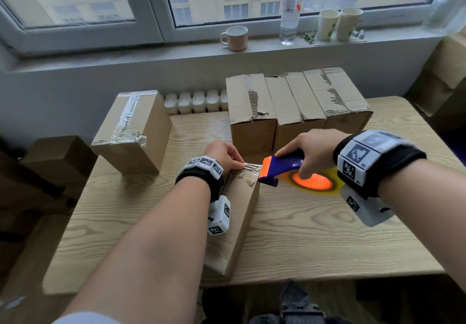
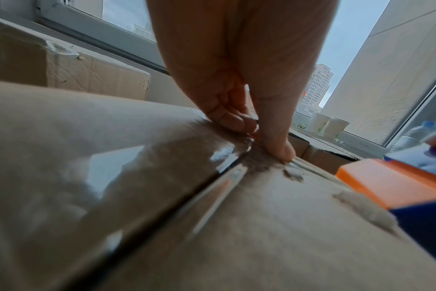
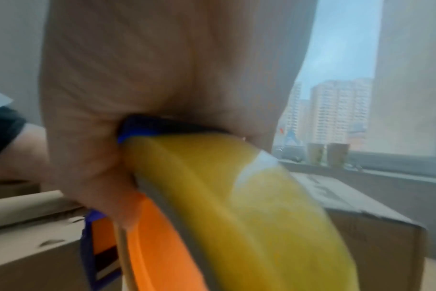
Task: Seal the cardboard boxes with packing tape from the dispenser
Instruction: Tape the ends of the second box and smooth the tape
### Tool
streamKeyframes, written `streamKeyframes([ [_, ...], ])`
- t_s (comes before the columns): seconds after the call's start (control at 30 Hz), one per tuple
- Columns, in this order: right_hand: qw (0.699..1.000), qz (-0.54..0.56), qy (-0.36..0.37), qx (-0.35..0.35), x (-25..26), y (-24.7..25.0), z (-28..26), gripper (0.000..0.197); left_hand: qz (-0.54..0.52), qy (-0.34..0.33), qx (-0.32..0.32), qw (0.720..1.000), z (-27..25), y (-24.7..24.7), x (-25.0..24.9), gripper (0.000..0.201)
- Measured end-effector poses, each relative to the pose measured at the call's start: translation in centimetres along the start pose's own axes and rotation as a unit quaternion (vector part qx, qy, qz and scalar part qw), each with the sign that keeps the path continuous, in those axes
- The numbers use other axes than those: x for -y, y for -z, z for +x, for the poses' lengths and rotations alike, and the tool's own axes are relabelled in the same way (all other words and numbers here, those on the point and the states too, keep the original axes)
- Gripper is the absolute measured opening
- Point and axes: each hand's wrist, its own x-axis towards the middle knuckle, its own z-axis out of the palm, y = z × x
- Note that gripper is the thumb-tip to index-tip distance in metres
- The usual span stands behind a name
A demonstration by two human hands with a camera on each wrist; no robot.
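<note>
A long cardboard box point(image 1: 239, 218) lies lengthwise before me on the wooden table point(image 1: 327, 243), partly under my left forearm. Clear tape point(image 2: 212, 177) runs shiny along its top seam. My left hand point(image 1: 238, 163) pinches the tape end point(image 1: 251, 168) at the box's far edge, with the thumb point(image 2: 279, 145) pressing down and the other fingers curled. My right hand point(image 1: 296, 163) grips the blue handle of the tape dispenser point(image 1: 280, 172). Its orange front touches the box's far right corner. The yellowish tape roll point(image 3: 236, 196) sits under my palm.
A taped box point(image 1: 131, 132) stands at the left. Three boxes with bare, torn flaps point(image 1: 295, 102) line the table's back, right behind my hands. A mug point(image 1: 235, 37), a bottle point(image 1: 290, 13) and paper cups point(image 1: 327, 25) stand on the sill. More boxes point(image 1: 58, 157) sit left of the table.
</note>
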Motion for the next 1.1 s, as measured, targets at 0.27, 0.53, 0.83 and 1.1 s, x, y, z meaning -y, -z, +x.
streamKeyframes([
  [0.27,0.994,-0.108,-0.008,-0.006,1.2,-3.4,0.1,0.052,0.021,-0.019,0.018,0.999,0.1,0.0,-0.2,0.01],
  [0.53,0.996,-0.058,-0.051,-0.033,0.1,-2.3,-0.2,0.063,0.124,-0.11,0.17,0.971,0.1,0.2,-4.5,0.031],
  [0.83,0.997,-0.038,-0.061,-0.031,0.5,-3.5,-0.5,0.066,0.244,-0.148,0.187,0.94,1.2,-0.3,-4.4,0.029],
  [1.1,0.996,-0.032,-0.073,-0.042,-0.6,-3.2,-1.1,0.063,0.271,-0.144,0.218,0.927,2.2,-0.6,-4.7,0.028],
])
